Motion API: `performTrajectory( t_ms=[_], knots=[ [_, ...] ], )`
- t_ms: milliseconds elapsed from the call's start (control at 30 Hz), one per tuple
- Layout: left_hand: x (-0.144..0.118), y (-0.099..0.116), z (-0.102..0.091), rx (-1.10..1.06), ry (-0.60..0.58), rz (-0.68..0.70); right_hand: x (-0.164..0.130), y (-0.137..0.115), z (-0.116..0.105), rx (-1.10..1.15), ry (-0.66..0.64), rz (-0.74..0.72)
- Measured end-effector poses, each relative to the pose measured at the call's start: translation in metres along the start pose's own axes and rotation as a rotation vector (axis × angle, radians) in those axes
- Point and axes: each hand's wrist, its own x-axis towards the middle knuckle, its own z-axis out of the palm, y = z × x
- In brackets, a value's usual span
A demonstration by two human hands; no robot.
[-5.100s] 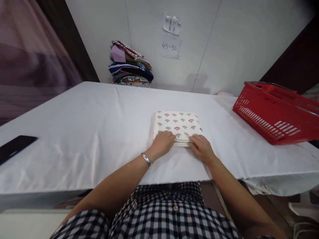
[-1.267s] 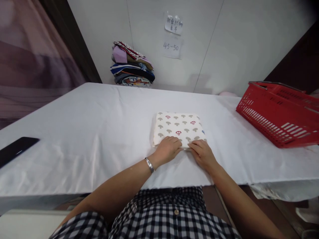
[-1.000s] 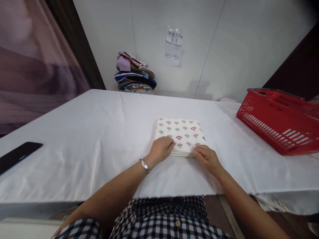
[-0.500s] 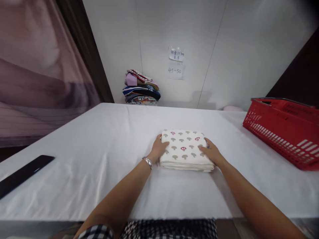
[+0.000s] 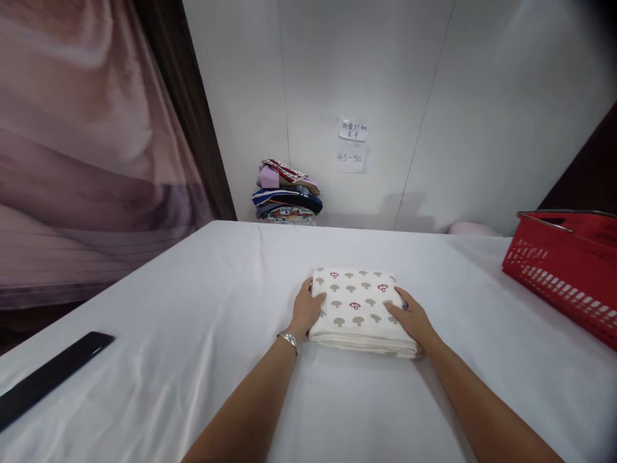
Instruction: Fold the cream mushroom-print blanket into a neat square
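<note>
A folded white cloth (image 5: 357,308) printed with grey and red mushrooms lies in a neat block at the middle of the table. My left hand (image 5: 307,310) grips its left edge, thumb on top and fingers tucked along the side. On the opposite edge, my right hand (image 5: 412,316) holds the cloth the same way, thumb resting over the print. The layered folds show along the near side. Most of the fingertips are hidden by the cloth.
A white sheet covers the table (image 5: 231,296). At left lies a flat black object (image 5: 53,376); a red plastic basket (image 5: 569,276) stands at right. Behind the far edge rises a stack of folded fabrics (image 5: 288,193), near paper signs (image 5: 351,146) on the wall. A pinkish curtain (image 5: 96,161) hangs at left.
The camera view has tilted up and turned slightly left, so the surroundings sit lower and further right. Both hands keep their hold on the cloth, which looks the same.
</note>
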Motion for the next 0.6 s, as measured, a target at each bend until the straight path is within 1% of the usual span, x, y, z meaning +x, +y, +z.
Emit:
performTrajectory(
  t_ms=[100,167,300,367,433,500,533,600],
  knots=[
    [0.006,0.002,-0.002,-0.078,0.018,0.049,-0.001,-0.004,0.001,0.028,0.033,-0.006],
    [0.008,0.002,-0.004,-0.058,0.027,0.063,0.000,-0.007,0.002,0.033,0.031,-0.015],
    [0.009,-0.001,-0.006,0.078,0.013,-0.022,0.003,-0.008,0.005,-0.017,-0.032,-0.039],
    [0.008,-0.002,-0.006,0.097,0.008,-0.035,0.003,-0.007,0.004,-0.067,-0.055,-0.033],
    [0.008,-0.002,-0.006,0.092,0.008,-0.044,0.003,-0.013,0.000,-0.098,-0.043,-0.085],
    [0.008,-0.001,-0.006,0.092,0.011,-0.049,0.003,-0.034,-0.012,-0.050,0.009,-0.194],
    [0.008,-0.001,-0.005,0.094,0.013,-0.047,0.003,-0.050,-0.022,0.019,0.039,-0.255],
    [0.008,-0.001,-0.005,0.103,0.017,-0.036,0.005,-0.095,-0.052,0.225,0.090,-0.367]
  ],
)
